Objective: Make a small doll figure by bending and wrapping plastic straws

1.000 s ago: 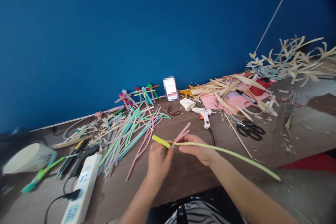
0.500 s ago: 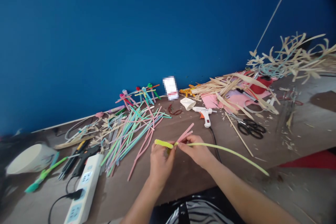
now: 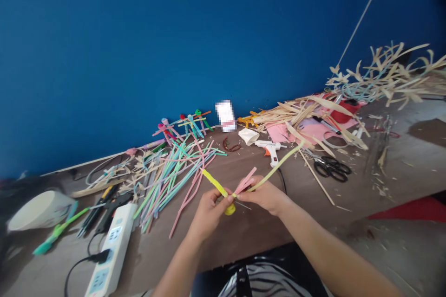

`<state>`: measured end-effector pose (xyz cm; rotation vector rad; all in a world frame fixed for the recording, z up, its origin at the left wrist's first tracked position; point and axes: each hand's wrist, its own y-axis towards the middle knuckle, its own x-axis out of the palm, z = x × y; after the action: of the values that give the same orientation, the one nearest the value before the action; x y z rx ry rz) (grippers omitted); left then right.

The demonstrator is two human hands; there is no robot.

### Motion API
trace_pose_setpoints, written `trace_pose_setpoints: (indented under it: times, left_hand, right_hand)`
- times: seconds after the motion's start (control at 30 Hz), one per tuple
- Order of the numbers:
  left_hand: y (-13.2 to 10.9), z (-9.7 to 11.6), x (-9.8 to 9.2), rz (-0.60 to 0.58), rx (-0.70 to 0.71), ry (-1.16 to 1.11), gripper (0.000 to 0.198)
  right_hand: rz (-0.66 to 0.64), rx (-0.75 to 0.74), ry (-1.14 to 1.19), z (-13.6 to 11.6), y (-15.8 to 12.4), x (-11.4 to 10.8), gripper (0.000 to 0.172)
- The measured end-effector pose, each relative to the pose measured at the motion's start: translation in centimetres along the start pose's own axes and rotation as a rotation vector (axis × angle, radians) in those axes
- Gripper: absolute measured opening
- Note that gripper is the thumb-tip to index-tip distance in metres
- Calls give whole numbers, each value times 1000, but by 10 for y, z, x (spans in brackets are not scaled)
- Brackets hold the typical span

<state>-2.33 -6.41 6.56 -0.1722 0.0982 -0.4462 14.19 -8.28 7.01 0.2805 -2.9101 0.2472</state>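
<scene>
While left hand (image 3: pixel 209 216) is pinching yellow stem (image 3: pixel 214 184), right hand (image 3: pixel 265 196) pinching pink stems (image 3: pixel 245 182) and green stem (image 3: pixel 278 164), I'm holding crossing tight.

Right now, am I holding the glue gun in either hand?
No, the glue gun lies on the table beyond your left hand and right hand, which hold a yellow strip and pink strips.

straws (image 3: pixel 174 181) (tangled) block the hands (image 3: pixel 209 216) leftward.

Your head-worn camera (image 3: pixel 223 283) looked forward and down at your left hand (image 3: pixel 209 216) and right hand (image 3: pixel 265 195), facing the far blue wall (image 3: pixel 174 46).
</scene>
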Motion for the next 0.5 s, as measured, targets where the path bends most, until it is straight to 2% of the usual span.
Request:
trace_pose_setpoints:
  times: [0.13,0.27,0.37,0.5]
  left_hand:
    - [1,-3,-2,-125,-120,-281,21]
    - [1,-2,-5,-219,-188,-371,24]
    - [1,5,-10,-214,-161,-225,23]
    - [0,19,-15,-230,-7,239,18]
  right_hand:
    - [-45,45,76,4,1,-2,21]
    - [-86,97,124,7,2,0,24]
    - [-94,89,68,8,2,-1,22]
    - [-131,155,10,16,8,-7,22]
